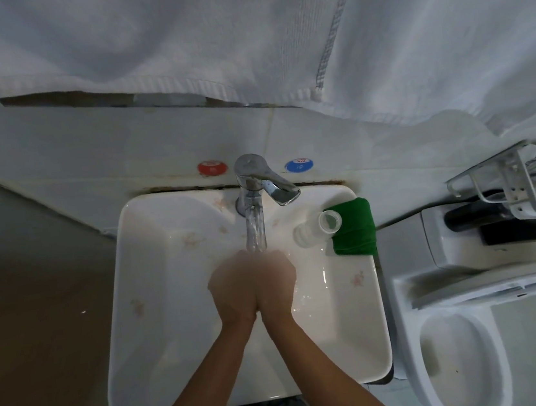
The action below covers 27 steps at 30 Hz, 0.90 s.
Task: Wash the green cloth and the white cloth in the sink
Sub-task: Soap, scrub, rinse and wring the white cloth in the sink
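My left hand [233,288] and my right hand [277,277] are pressed side by side over the white sink [125,287], directly under the running tap [252,198]. Both are blurred, backs up, and I see nothing held in them. The folded green cloth [354,229] lies on the sink's right rim, apart from my hands. Large white cloths [171,29] hang across the top of the view, above the wall tiles.
A clear plastic bottle [318,227] lies on its side against the green cloth. Red [211,168] and blue [299,165] stickers flank the tap. A toilet [463,347] stands to the right, with a white wire rack [520,178] above it.
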{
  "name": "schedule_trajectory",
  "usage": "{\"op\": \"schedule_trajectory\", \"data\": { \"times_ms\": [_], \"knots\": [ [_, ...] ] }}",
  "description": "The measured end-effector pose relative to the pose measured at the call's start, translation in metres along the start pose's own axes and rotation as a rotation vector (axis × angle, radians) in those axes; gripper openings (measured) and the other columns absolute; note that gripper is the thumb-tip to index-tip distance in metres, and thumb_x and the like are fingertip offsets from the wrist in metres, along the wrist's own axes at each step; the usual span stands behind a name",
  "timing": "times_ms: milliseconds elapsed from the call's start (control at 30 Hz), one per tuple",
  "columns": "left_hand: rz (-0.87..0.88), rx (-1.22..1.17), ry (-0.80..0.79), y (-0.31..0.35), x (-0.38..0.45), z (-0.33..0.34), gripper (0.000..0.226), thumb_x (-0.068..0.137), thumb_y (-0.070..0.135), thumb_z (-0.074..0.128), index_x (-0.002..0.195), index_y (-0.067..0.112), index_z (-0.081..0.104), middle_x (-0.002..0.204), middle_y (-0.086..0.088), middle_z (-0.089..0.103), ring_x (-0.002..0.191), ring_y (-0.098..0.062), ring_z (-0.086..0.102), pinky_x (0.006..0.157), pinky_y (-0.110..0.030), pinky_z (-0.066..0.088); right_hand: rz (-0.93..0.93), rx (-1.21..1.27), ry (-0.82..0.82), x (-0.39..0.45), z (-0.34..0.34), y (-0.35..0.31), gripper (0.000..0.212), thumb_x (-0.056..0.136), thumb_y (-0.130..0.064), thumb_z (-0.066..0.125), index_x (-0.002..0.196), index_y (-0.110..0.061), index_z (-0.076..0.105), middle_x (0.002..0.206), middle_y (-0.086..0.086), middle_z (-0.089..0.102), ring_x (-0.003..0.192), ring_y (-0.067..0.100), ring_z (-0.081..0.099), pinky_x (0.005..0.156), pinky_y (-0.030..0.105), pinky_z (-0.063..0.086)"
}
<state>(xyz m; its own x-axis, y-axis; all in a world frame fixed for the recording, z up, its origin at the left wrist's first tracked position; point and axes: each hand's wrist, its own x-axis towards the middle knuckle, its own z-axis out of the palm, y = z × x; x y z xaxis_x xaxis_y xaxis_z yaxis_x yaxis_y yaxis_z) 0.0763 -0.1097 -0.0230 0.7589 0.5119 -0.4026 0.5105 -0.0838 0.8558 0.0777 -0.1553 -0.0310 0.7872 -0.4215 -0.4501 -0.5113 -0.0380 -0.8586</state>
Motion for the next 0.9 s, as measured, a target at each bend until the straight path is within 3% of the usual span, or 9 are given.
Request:
{"op": "schedule_trajectory", "data": {
  "times_ms": [100, 167, 267, 367, 433, 533, 633, 767, 900],
  "knots": [
    [0.051, 0.008, -0.001, -0.002, -0.001, -0.001, 0.033, 0.096, 0.024, 0.05, 0.069, 0.007, 0.06, 0.061, -0.002, 0.061, 0.057, -0.012, 0.057, 0.053, -0.021, 0.041, 0.018, 0.01, -0.023, 0.0, -0.003, 0.0, 0.015, 0.091, -0.019, 0.059, 0.08, -0.015, 0.05, 0.066, -0.004, 0.054, 0.059, 0.005, 0.051, 0.055, 0.027, 0.045],
    [0.047, -0.041, -0.011, -0.003, 0.002, -0.004, 0.032, 0.097, 0.027, 0.049, 0.075, 0.006, 0.059, 0.067, -0.002, 0.06, 0.062, -0.013, 0.058, 0.057, -0.022, 0.043, 0.092, 0.041, -0.1, 0.002, -0.004, -0.002, 0.014, 0.091, -0.029, 0.062, 0.099, -0.022, 0.053, 0.085, -0.006, 0.062, 0.081, 0.013, 0.063, 0.07, 0.031, 0.054],
    [-0.02, -0.202, -0.076, -0.005, 0.003, -0.015, 0.023, 0.096, 0.024, 0.052, 0.082, 0.007, 0.057, 0.076, -0.006, 0.06, 0.069, -0.016, 0.058, 0.062, -0.028, 0.048, 0.151, 0.033, -0.251, 0.005, -0.01, -0.007, 0.012, 0.093, -0.038, 0.06, 0.101, -0.03, 0.057, 0.103, -0.006, 0.064, 0.099, 0.016, 0.064, 0.087, 0.037, 0.054],
    [-0.106, -0.354, -0.209, -0.011, 0.007, -0.029, 0.008, 0.088, 0.018, 0.063, 0.095, 0.014, 0.061, 0.091, -0.008, 0.064, 0.083, -0.021, 0.062, 0.065, -0.031, 0.049, 0.297, 0.097, -0.373, 0.001, -0.021, -0.012, 0.034, 0.088, -0.048, 0.062, 0.108, -0.02, 0.061, 0.104, 0.003, 0.07, 0.092, 0.019, 0.069, 0.078, 0.04, 0.058],
    [-0.159, -0.387, -0.305, -0.015, 0.01, -0.035, 0.026, 0.074, 0.012, 0.061, 0.099, 0.017, 0.063, 0.098, -0.01, 0.066, 0.089, -0.024, 0.062, 0.068, -0.031, 0.049, 0.344, 0.084, -0.424, 0.0, -0.027, -0.011, 0.04, 0.083, -0.051, 0.068, 0.107, -0.018, 0.064, 0.099, 0.003, 0.073, 0.086, 0.02, 0.072, 0.071, 0.039, 0.06],
    [-0.144, -0.324, -0.437, -0.018, 0.008, -0.041, 0.045, 0.068, 0.013, 0.054, 0.111, 0.025, 0.061, 0.108, -0.006, 0.066, 0.097, -0.019, 0.062, 0.075, -0.029, 0.05, 0.235, 0.042, -0.38, -0.001, -0.029, -0.008, 0.041, 0.075, -0.044, 0.074, 0.103, -0.014, 0.066, 0.093, 0.008, 0.074, 0.082, 0.024, 0.072, 0.067, 0.038, 0.059],
    [-0.072, -0.274, -0.498, -0.018, 0.001, -0.044, 0.045, 0.086, 0.004, 0.056, 0.124, 0.028, 0.053, 0.119, 0.005, 0.062, 0.106, -0.006, 0.059, 0.08, -0.017, 0.049, 0.147, 0.107, -0.282, 0.0, -0.029, -0.003, 0.022, 0.079, -0.025, 0.071, 0.096, -0.012, 0.065, 0.086, 0.009, 0.072, 0.08, 0.025, 0.07, 0.063, 0.033, 0.056],
    [-0.037, -0.228, -0.438, -0.007, -0.007, -0.04, 0.04, 0.09, 0.009, 0.058, 0.126, 0.023, 0.049, 0.117, 0.008, 0.059, 0.104, -0.003, 0.058, 0.086, -0.02, 0.05, 0.155, 0.171, -0.293, 0.0, -0.034, -0.009, 0.033, 0.076, -0.018, 0.066, 0.108, -0.019, 0.056, 0.087, 0.006, 0.066, 0.07, 0.017, 0.065, 0.052, 0.027, 0.05],
    [-0.183, -0.221, -0.263, -0.001, -0.005, -0.031, 0.035, 0.094, 0.033, 0.054, 0.126, 0.021, 0.044, 0.112, -0.001, 0.06, 0.098, -0.013, 0.061, 0.079, -0.025, 0.05, 0.165, 0.239, -0.386, -0.001, -0.034, -0.006, 0.058, 0.085, -0.017, 0.064, 0.135, -0.037, 0.043, 0.112, -0.003, 0.064, 0.082, 0.008, 0.067, 0.064, 0.028, 0.053]
  ]
}}
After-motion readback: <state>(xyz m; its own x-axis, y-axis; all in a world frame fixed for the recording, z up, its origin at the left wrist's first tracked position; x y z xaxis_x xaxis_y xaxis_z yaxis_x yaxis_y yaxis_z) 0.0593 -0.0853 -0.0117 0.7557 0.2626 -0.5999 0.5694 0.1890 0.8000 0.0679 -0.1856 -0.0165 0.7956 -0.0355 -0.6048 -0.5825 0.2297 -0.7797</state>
